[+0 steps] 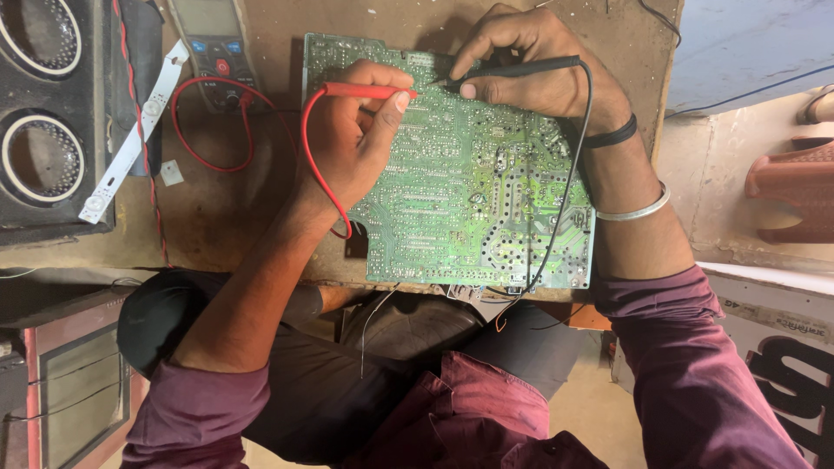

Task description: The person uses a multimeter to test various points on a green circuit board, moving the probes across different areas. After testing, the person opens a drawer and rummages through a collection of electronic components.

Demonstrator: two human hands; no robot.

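A green circuit board (469, 200) lies solder side up on a brown worktable (217, 217). My left hand (347, 143) grips a red test probe (365, 90), its tip pointing right onto the upper part of the board. My right hand (530, 65) holds a black test probe (512, 69) pointing left, and its tip meets the board close to the red one. A red lead (308, 148) and a black lead (569, 182) trail from the probes. The red lead loops back to a grey multimeter (213, 48) at the table's top left.
A white strip with small round parts (130, 139) lies beside black speaker cones (43, 130) at the left. A terracotta-coloured plastic stool (795, 187) stands at the right. My knees in dark trousers (365, 347) sit below the table edge. A cabinet (61, 382) stands at the lower left.
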